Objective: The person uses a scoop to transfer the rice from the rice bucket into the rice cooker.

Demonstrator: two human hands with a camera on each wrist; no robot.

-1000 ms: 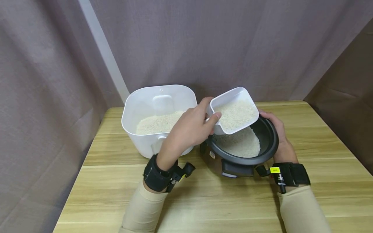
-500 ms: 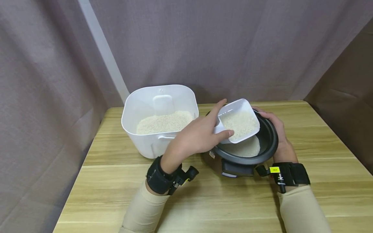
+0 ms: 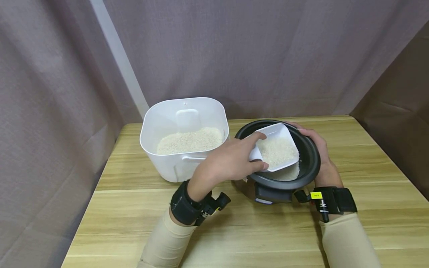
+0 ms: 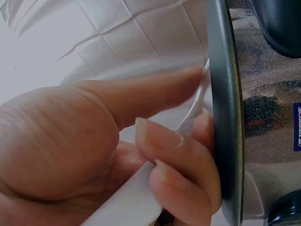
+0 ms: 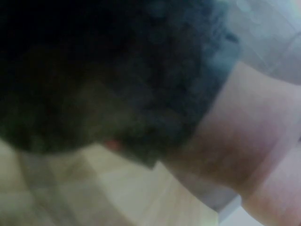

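Note:
My left hand (image 3: pixel 231 162) grips a white square scoop (image 3: pixel 276 147) full of rice and holds it tilted inside the black rice cooker pot (image 3: pixel 310 163). Rice lies on the pot's bottom under the scoop. In the left wrist view my fingers (image 4: pixel 174 155) curl round the scoop's white edge (image 4: pixel 131 200) beside the pot's dark rim (image 4: pixel 225 117). My right hand (image 3: pixel 320 149) curls round the pot's right side. The right wrist view is a dark blur of the pot (image 5: pixel 108 70) against my hand (image 5: pixel 244 141).
A white rice bin (image 3: pixel 184 136), open and partly filled with rice, stands just left of the pot on the wooden table (image 3: pixel 234 230). Grey curtains hang behind and at both sides. The table's near half is bare wood.
My left hand has brought the scoop down from above the pot's rim into the pot and tipped it further. The right hand has stayed on the pot.

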